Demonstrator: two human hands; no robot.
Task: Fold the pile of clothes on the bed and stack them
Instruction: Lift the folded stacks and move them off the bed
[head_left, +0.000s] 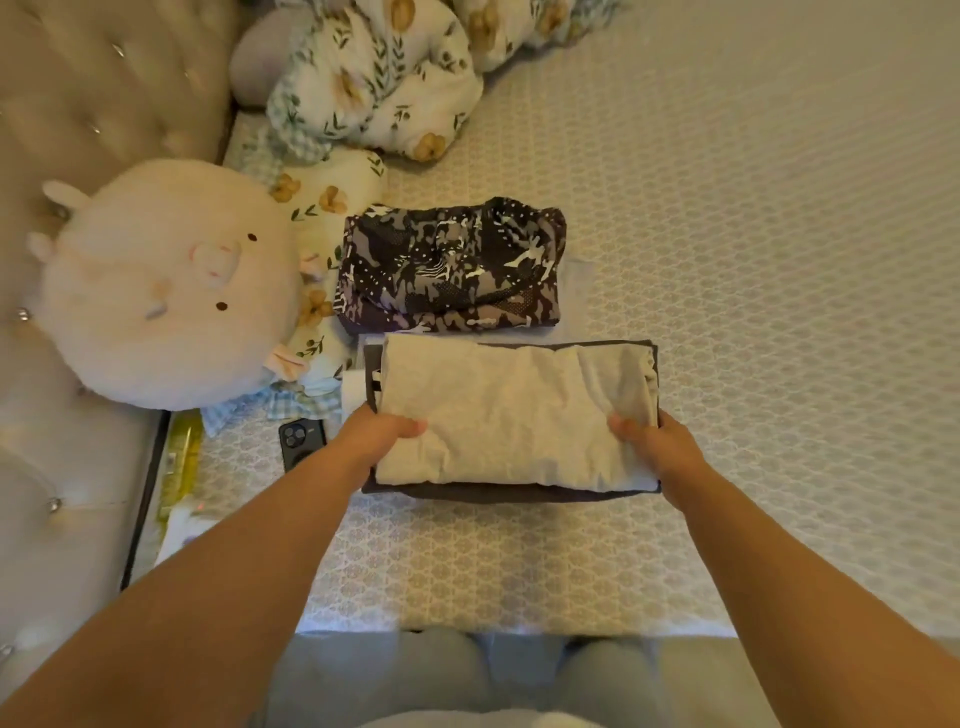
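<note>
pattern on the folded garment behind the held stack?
Dark camouflage-like print with white dots, on the folded patterned garment; head view.

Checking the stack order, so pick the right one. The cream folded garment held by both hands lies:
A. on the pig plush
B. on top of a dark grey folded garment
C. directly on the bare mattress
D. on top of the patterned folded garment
B: the cream folded garment sits on the dark grey folded garment, whose edges show around it; the patterned folded garment lies apart behind.
</note>
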